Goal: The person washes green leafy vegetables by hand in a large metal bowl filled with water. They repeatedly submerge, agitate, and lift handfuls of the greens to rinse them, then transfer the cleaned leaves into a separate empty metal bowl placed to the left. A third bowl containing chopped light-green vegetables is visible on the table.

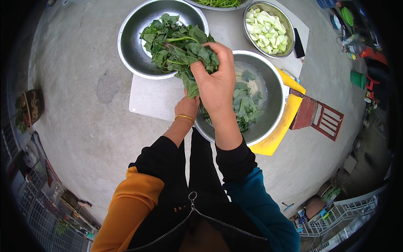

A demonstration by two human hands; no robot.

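Note:
My right hand (pixel 220 78) grips a bunch of dark green leafy vegetables (pixel 189 47) with a few pale stems. The bunch spans from the steel basin (pixel 130 52) at upper left toward the second steel basin (pixel 278 104) at right. More green leaves (pixel 247 107) lie in water in that right basin. Close beside its left rim is my left hand (pixel 186 108), wearing a gold-coloured bangle (pixel 185 117). The hanging leaves hide its fingertips, so what it grips cannot be seen.
A steel bowl of pale green cut vegetable pieces (pixel 267 31) stands at the table's (pixel 151 97) upper right by a black phone (pixel 299 43). Green stems (pixel 217 2) fill another basin. A brown-handled knife (pixel 296 93) lies on a yellow board (pixel 270 141), near a red wooden chair (pixel 315 116).

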